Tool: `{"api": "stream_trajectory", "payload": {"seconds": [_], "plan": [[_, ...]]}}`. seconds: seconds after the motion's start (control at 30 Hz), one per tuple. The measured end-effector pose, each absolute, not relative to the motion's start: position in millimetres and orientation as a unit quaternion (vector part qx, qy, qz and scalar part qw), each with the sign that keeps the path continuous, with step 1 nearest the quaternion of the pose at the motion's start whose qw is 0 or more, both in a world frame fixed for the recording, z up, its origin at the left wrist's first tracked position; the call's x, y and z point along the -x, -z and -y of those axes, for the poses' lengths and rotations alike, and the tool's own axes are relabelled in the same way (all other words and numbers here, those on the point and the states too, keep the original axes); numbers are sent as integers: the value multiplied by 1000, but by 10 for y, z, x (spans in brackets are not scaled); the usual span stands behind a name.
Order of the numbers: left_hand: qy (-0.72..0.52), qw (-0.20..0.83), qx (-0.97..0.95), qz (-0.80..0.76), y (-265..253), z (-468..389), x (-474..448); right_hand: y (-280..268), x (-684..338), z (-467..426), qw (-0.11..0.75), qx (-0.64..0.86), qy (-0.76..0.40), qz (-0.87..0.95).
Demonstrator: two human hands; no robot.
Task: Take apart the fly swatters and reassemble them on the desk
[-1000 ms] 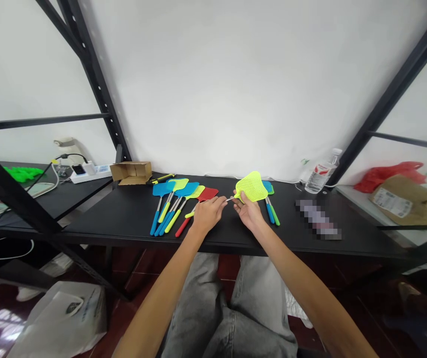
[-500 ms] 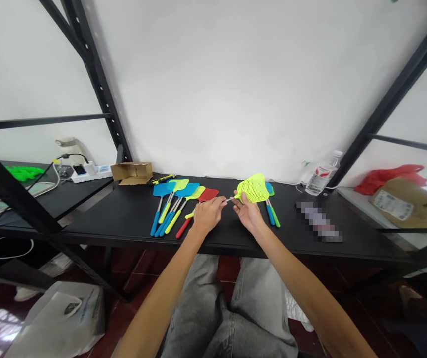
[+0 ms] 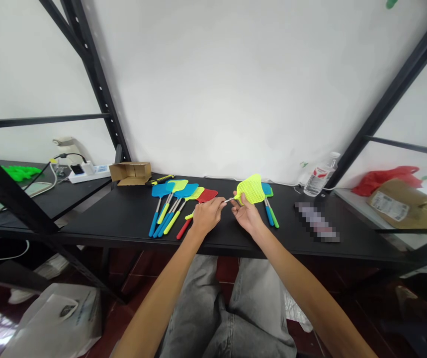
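Observation:
A yellow fly swatter [image 3: 251, 189] with a perforated head is held between my two hands, above the black table. My left hand [image 3: 207, 214] is closed around its thin metal rod, and the end of a yellow handle shows beside that hand. My right hand [image 3: 246, 213] grips the swatter at the neck, its thumb by the lower edge of the head. Left of my hands lie several blue and yellow fly swatters [image 3: 175, 209] and a red fly swatter [image 3: 208, 194], partly covered by my left hand. A blue and a green swatter [image 3: 272, 213] lie to the right.
On the black table [image 3: 101, 214] stand an open cardboard box [image 3: 130, 174] at the back left and a clear bottle [image 3: 319, 178] at the back right. A yellow-black cutter [image 3: 162, 179] lies by the box. A blurred-out object [image 3: 316, 222] is at the right.
The view has shifted slightly. Both hands keep the same grip on the yellow fly swatter, whose head has turned very little, if at all.

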State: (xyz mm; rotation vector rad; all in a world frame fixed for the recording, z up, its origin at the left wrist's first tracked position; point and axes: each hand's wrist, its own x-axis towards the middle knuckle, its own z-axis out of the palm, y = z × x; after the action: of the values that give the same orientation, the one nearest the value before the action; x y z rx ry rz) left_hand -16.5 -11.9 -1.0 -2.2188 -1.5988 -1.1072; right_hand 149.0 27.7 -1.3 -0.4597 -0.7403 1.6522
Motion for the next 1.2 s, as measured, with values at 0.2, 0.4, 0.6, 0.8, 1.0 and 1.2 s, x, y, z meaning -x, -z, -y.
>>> {"api": "stream_trajectory", "payload": {"seconds": [0.2,0.4,0.6,0.8,1.0,1.2], "plan": [[372,92,744,548,11,127,179,-1,-1458,-258,604,205,-681,360],[376,104,751,533,40,94,182,9,-1421,-238,600,195,-663,402],[373,136,752,526,36,88,162,26,-1395,-218,603,193,-650,421],[395,138,746,518,16,86,111,58,-1326,-226,593,213,-631,452],[376,126,747,533,9,104,87,66,-1320,-253,616,255,-610,429],[316,99,764,553,-45,101,66,21,-1349,-260,650,275,-589,394]]}}
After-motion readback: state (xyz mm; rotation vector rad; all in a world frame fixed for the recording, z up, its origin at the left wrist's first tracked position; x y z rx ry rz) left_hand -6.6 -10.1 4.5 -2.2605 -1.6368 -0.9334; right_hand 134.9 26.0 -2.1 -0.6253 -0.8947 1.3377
